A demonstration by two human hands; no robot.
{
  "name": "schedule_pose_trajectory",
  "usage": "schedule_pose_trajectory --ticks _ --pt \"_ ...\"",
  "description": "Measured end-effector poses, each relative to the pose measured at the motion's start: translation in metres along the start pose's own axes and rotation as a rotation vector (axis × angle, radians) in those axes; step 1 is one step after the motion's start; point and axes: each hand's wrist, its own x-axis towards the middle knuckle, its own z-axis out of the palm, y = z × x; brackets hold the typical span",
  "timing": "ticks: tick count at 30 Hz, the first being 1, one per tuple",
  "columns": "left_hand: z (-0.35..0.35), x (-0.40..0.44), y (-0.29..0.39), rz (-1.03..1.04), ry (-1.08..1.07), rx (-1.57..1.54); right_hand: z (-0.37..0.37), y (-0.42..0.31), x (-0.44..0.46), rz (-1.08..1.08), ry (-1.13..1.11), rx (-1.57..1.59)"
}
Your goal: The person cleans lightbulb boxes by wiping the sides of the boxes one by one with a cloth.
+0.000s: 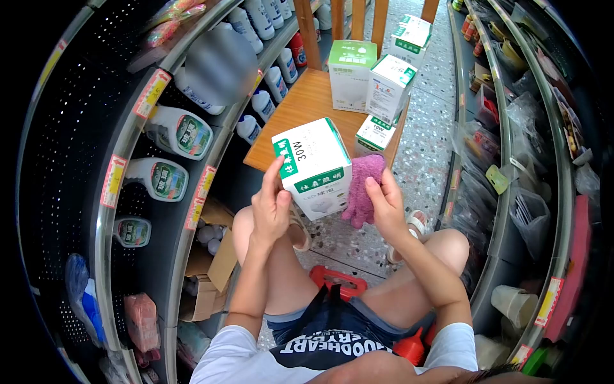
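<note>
A white and green light bulb box (320,153) marked 30W is held up in front of me, tilted. My left hand (271,208) grips its left side, thumb in front. In my right hand (386,208) is a fuzzy purple cloth (363,192), pinched under the thumb and pressed against or hanging beside the box's right side. Behind the box stands a wooden chair (297,105). On its seat are a larger green-topped 30W box (352,77), a tall white box (388,86) on top of a smaller 10W box (375,134), and another box (410,38) farther back.
Shelves with spray bottles (182,133) and white bottles (243,29) run along my left. Shelves of bagged goods (527,211) line the right. Between my legs shows a red plastic stool (339,281). An opened cardboard box (220,265) sits low on the left. The floor (432,109) is speckled.
</note>
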Motion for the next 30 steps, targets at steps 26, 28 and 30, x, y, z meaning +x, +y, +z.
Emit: schedule_pose_trajectory --ticks 26,28,30 --pt "0.003 0.066 -0.02 0.07 -0.088 -0.207 -0.015 -0.031 0.021 -0.167 0.019 -0.174" --pt "0.005 0.064 -0.016 0.082 -0.067 -0.208 -0.016 -0.029 0.019 -0.108 0.022 -0.101" --pt "0.006 0.063 -0.015 0.118 -0.075 -0.191 -0.02 -0.031 0.021 -0.168 -0.012 -0.264"
